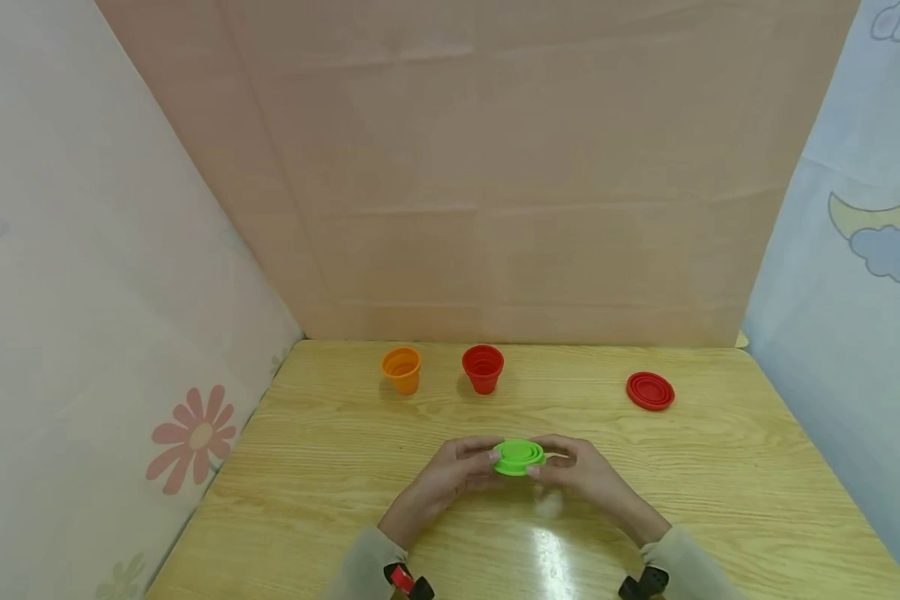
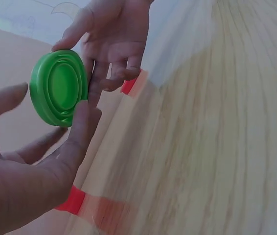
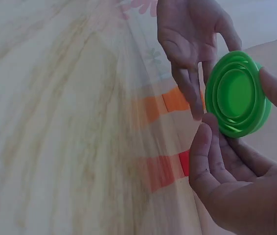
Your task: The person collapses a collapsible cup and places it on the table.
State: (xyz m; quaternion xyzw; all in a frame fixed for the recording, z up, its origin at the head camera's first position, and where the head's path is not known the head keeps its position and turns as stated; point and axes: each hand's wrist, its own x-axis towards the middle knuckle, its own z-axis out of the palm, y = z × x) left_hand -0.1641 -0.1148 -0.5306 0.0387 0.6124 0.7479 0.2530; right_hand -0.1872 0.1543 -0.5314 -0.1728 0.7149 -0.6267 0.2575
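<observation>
**Hands pinch a flattened green cup over the table**

Fingertips of both hands meet on a collapsed green cup [image 1: 519, 457], a flat disc of nested rings held just above the wooden table [image 1: 720, 500]. The left hand [image 1: 450, 477] pinches the disc's left edge between thumb and curled fingers; the left wrist view shows its thumb [image 2: 80, 132] pressed against the rim and the forefinger reaching round the far side. The right hand [image 1: 581, 475] pinches the opposite edge the same way, its fingers [image 3: 199, 147] curled under the rim and its thumb across the other side. Between the two sets of fingertips the disc sits tilted, its ringed face turned up towards the head camera.

Beyond the fingers, towards the back wall, an orange cup [image 1: 402, 369] and a red cup [image 1: 483, 367] stand upright side by side, slightly apart. Farther off beyond the right hand's fingers lies a flat red disc [image 1: 650, 391], another collapsed cup, well apart from the rest.
</observation>
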